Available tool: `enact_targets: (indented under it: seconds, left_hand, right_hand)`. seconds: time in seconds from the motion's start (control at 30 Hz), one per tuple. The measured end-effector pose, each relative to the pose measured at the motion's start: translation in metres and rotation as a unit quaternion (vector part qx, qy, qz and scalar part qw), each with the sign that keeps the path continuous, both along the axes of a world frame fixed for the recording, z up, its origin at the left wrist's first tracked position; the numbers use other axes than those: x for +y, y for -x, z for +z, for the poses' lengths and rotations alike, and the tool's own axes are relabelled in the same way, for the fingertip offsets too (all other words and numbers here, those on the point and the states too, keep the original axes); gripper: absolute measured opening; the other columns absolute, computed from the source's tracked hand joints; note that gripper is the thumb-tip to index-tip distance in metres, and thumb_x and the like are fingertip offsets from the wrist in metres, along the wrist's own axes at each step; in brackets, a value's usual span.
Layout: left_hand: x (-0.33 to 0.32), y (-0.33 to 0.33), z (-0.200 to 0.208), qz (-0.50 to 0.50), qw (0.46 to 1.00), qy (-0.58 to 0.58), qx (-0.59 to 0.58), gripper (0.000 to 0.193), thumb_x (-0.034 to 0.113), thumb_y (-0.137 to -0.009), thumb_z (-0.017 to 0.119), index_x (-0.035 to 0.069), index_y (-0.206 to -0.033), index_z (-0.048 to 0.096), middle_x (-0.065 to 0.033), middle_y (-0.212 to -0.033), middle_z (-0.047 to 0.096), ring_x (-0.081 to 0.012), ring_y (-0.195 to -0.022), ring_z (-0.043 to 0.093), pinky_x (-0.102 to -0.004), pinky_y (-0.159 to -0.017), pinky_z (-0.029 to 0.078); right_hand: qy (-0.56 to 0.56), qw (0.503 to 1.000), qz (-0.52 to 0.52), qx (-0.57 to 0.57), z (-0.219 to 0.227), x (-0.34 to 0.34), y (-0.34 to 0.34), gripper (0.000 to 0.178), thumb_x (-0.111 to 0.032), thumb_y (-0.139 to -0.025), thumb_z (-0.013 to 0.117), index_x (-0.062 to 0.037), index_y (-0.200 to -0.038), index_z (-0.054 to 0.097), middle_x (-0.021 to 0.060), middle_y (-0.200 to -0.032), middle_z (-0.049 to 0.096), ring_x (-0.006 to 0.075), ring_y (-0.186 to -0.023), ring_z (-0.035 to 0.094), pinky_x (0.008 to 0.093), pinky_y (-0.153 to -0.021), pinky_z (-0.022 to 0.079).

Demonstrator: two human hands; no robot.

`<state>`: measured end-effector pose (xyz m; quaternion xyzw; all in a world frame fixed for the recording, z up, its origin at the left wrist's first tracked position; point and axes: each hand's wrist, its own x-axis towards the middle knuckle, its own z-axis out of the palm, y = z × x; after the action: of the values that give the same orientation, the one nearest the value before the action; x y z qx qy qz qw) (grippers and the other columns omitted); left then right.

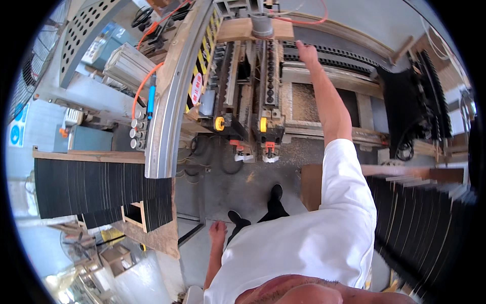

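My right arm stretches forward over the machine. My right hand [307, 53] is beside the right end of a light wooden board [233, 29], its fingers mostly curled in and one digit pointing toward the board. Whether it touches the board or grips something small there, I cannot make out. A grey metal cylinder [262, 26] stands on the board, which lies across two machine rails with black chains [271, 71]. Low at my left side hangs my left hand [218, 232], its fingers loosely curled with nothing seen in them. It is away from the machine.
Yellow knobs [219, 123] and red clamps [270, 147] sit at the rails' near ends. A metal beam [169, 116] with a yellow-black striped guard [206, 55] runs along the left. Dark stacked panels [96, 187] stand left, and more panels [415, 223] right. Sawdust [304, 104] covers the frame.
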<state>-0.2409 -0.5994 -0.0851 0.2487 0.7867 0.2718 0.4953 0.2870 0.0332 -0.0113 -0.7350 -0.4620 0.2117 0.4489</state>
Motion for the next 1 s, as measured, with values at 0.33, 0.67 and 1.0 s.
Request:
enact_targets:
  seconds: [0.33,0.67,1.0]
  left_hand:
    - [-0.040,-0.035,0.009,0.180,0.980,0.083,-0.023,0.028,0.019,-0.091,0.058,-0.004,-0.108,0.060,-0.0114,-0.092,0.065,-0.0191,-0.077,0.065,-0.0317,-0.060,0.056]
    - [-0.033,-0.042,0.006,0.123,0.988,0.086,-0.038,0.030,0.022,-0.091,0.057,-0.001,-0.111,0.061,-0.0103,-0.095,0.066,-0.0190,-0.082,0.065,-0.0340,-0.066,0.056]
    - [-0.021,-0.006,-0.022,-0.049,0.998,0.032,-0.039,0.028,0.025,-0.093,0.054,0.002,-0.105,0.064,-0.0073,-0.088,0.066,-0.0155,-0.080,0.064,-0.0313,-0.071,0.055]
  right_hand:
    - [-0.023,0.887,0.042,0.460,0.016,0.077,0.000,0.048,-0.022,-0.085,0.069,0.0139,-0.112,0.051,0.0198,-0.112,0.055,0.0286,-0.091,0.063,0.0387,-0.068,0.061]
    - [-0.028,0.867,0.031,0.496,0.033,-0.003,-0.020,0.034,-0.009,-0.088,0.063,0.0107,-0.114,0.051,0.0193,-0.116,0.054,0.0300,-0.102,0.059,0.0408,-0.078,0.061]
    - [-0.042,0.855,-0.041,0.515,0.018,-0.197,-0.020,0.036,-0.006,-0.088,0.063,0.0046,-0.120,0.050,0.0147,-0.118,0.054,0.0287,-0.107,0.057,0.0462,-0.083,0.058]
